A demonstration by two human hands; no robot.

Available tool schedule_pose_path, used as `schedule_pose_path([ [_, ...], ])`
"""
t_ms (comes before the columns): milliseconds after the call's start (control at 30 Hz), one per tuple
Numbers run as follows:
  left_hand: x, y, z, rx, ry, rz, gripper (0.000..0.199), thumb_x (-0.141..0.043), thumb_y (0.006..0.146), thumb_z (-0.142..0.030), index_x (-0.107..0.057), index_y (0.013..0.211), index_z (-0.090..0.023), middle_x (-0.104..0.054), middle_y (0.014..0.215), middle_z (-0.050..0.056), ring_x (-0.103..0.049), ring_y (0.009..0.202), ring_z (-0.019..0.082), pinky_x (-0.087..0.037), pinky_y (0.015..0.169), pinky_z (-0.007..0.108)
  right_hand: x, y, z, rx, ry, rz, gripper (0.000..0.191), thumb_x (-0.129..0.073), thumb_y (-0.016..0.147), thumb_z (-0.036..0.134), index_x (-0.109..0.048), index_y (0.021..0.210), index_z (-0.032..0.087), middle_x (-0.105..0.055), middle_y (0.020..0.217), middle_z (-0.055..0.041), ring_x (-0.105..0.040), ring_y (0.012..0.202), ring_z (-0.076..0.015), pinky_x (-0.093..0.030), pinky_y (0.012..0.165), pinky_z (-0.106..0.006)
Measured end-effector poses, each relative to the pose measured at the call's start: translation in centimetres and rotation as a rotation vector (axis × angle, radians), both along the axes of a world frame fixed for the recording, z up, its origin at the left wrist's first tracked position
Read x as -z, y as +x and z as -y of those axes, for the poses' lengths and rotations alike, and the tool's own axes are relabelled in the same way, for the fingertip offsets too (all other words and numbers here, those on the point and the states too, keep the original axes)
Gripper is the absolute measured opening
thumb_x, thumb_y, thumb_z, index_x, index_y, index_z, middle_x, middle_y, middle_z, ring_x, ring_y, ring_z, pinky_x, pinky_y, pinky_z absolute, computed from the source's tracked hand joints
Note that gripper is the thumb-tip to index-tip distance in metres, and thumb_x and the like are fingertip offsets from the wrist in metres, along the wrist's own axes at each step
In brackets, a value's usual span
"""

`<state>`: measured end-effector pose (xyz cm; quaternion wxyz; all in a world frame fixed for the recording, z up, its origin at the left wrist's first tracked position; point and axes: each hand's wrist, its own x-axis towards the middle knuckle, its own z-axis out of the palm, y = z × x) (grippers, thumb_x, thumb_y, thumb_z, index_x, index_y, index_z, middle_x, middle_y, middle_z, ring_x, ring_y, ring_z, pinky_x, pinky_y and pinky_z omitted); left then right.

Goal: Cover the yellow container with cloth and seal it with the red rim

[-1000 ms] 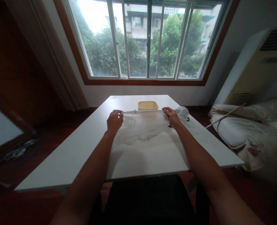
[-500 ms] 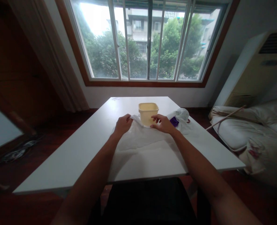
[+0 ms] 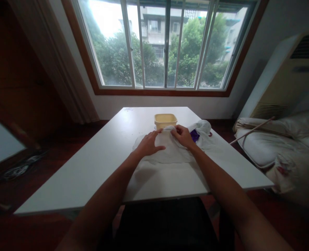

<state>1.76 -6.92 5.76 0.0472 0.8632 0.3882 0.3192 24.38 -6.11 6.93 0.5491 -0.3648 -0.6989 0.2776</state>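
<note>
A limp white plastic bag (image 3: 171, 150) lies in front of a pale yellow square tub (image 3: 165, 118), its upper edge lifted against the tub's near side. That edge is pinched between the thumb and fingers of my right hand (image 3: 183, 136). My left hand (image 3: 149, 143) rests on the bag's left part, fingers stretched forward and thumb spread away from them. The tub stands upright with its rim showing, while its lower front is hidden behind the bag and my fingers.
Right of my right hand sits a crumpled clear bag (image 3: 203, 134) with something purple (image 3: 194, 135) in it. Everything stands on a white table (image 3: 91, 164). A thin stick (image 3: 252, 130) leans by the sofa (image 3: 264, 146) at the right.
My left hand has let go of the bag's edge, moved right and spread open. My right hand has shifted slightly from the tub's side and now pinches the bag, raised before the tub.
</note>
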Motion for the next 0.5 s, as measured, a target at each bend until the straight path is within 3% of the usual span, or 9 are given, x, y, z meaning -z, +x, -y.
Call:
schedule_pose_path([
  [100,0.3,-0.5,-0.6,-0.103,-0.096,-0.119,0.088,-0.076,0.075,-0.042,-0.032,0.15,-0.026,-0.063,0.131,0.01,-0.064,0.11,0.028,-0.049,0.095,0.041,-0.7,0.9,-0.1,0.076,-0.021,-0.12,0.034,-0.067,0.078,0.052,-0.06,0.077,0.018,-0.055,0.063,0.0039,-0.046,0.055,-0.01,-0.036,0.052,-0.023],
  [167,0.3,-1.0,-1.0,-0.185,-0.128,-0.203,0.065,-0.069,0.081,-0.037,-0.046,0.141,-0.028,-0.07,0.117,0.008,-0.067,0.104,0.028,-0.05,0.089,0.038,-1.0,1.5,-0.3,0.154,-0.001,-0.17,0.034,-0.066,0.079,0.051,-0.059,0.072,0.018,-0.048,0.058,0.0058,-0.04,0.052,-0.0085,-0.031,0.049,-0.022],
  [267,-0.1,-1.7,-1.4,-0.282,-0.111,-0.277,0.023,-0.055,0.09,-0.037,-0.067,0.105,-0.026,-0.074,0.1,0.007,-0.068,0.096,0.027,-0.049,0.08,0.034,-1.1,2.6,-1.1,0.264,0.045,-0.283,0.034,-0.064,0.079,0.049,-0.055,0.066,0.019,-0.043,0.053,0.0071,-0.036,0.049,-0.0079,-0.03,0.046,-0.022],
  [367,-0.8,-2.6,-1.7,-0.338,-0.063,-0.21,0.02,-0.05,0.092,-0.035,-0.067,0.09,-0.024,-0.073,0.093,0.006,-0.068,0.09,0.025,-0.047,0.074,0.031,-1.0,4.0,-2.1,0.356,0.042,-0.447,0.033,-0.062,0.079,0.045,-0.049,0.062,0.02,-0.042,0.051,0.0076,-0.038,0.046,-0.0078,-0.031,0.044,-0.021],
  [500,-1.4,-3.2,-1.9,-0.273,-0.018,-0.014,0.023,-0.048,0.082,-0.016,-0.063,0.098,-0.023,-0.07,0.086,0.003,-0.065,0.08,0.021,-0.045,0.07,0.029,-0.8,5.5,-3.0,0.351,-0.007,-0.528,0.022,-0.061,0.075,0.039,-0.058,0.071,0.018,-0.062,0.07,0.0009,-0.053,0.056,-0.0098,-0.038,0.047,-0.02],
])
